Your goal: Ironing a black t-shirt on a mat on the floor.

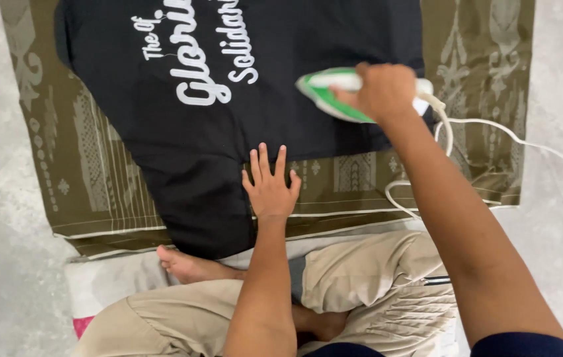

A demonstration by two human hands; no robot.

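Floor: we are sitting cross-legged on grey mottled carpet, facing an olive patterned cloth (96,172).
Shirt: black printed T-shirt (281,39) is lying across it.
Left hand (269,188): fingers are spreading flat, pressing the hem.
Right hand (382,91): we are clenching a green-and-white electric iron (324,92), nose pointing left, up-right of the left hand.

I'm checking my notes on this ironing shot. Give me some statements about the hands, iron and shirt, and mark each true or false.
1. The right hand grips a green and white iron. True.
2. The left hand lies flat at the black shirt's edge. True.
3. The shirt lies on bare floor. False: an olive patterned cloth is under it.
4. The iron has no cord. False: a white cord trails right.
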